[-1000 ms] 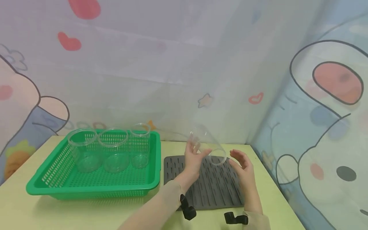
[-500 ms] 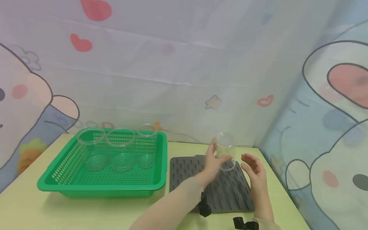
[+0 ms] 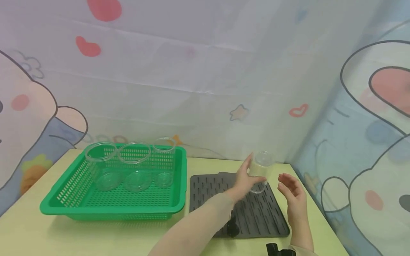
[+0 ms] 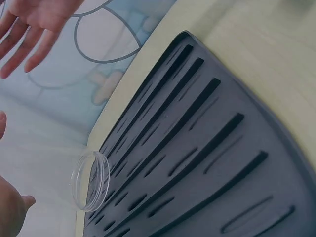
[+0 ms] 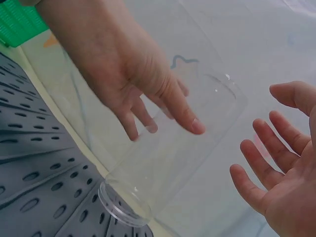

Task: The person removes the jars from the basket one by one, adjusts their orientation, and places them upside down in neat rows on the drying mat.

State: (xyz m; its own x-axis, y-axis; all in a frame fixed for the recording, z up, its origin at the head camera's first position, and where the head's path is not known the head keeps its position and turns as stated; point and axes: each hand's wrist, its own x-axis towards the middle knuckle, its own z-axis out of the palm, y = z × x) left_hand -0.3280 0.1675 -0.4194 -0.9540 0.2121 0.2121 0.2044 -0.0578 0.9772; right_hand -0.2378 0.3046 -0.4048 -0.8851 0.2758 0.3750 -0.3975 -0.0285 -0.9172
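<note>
My left hand [image 3: 244, 183] grips a clear plastic jar [image 3: 262, 166] by its side, thumb in front and fingers behind. The jar is mouth down, its ringed rim [image 5: 123, 210] lowest, over the back right part of a dark grey ridged mat [image 3: 221, 204]. In the right wrist view the jar's wall shows between the left thumb and fingers. Just right of the jar, my right hand [image 3: 295, 199] hangs with its fingers relaxed and spread, apart from the jar and holding nothing. The left wrist view catches only the jar's rim end and a bit of each hand.
A green slotted basket [image 3: 112, 210] stands on the left of the pale yellow table [image 3: 96, 236]. Inside are three clear open-topped jars, a wide one [image 3: 100, 160], another wide one [image 3: 134, 163] and a narrower one [image 3: 164, 161]. A printed cloth [image 3: 192, 71] hangs behind the table.
The left hand has carried the jar to the right and a little lower, turning it from tilted to nearly upright with its mouth down. The right hand has drawn slightly away to the right.
</note>
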